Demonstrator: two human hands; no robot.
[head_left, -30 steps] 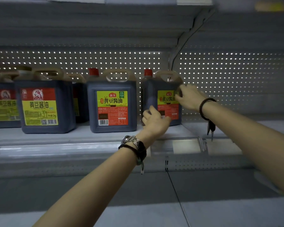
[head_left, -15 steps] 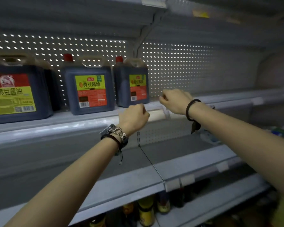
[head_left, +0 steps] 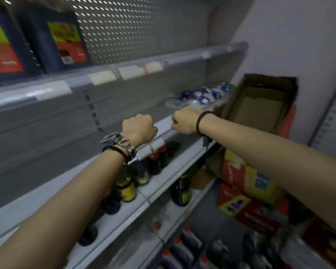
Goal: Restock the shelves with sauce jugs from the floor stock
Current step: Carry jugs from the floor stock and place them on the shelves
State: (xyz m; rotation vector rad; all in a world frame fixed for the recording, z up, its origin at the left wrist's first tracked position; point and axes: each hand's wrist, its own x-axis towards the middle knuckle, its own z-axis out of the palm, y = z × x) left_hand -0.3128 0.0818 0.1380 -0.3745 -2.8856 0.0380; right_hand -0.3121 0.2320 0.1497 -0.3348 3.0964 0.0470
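On the floor, sauce jugs (head_left: 184, 247) are standing below the empty, fisted left hand (head_left: 139, 128) and nearer right hand (head_left: 183, 122).

Your left hand (head_left: 138, 129) and right hand (head_left: 183, 122) are curled, holding nothing. Two sauce jugs (head_left: 62, 39) stand on the upper shelf (head_left: 182, 58); an open cardboard box (head_left: 260, 105) sits at right.

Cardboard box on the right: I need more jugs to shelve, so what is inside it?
The open cardboard box shows only bare brown cardboard inside, with nothing visible in it. Its lower edge is hidden behind the right arm.
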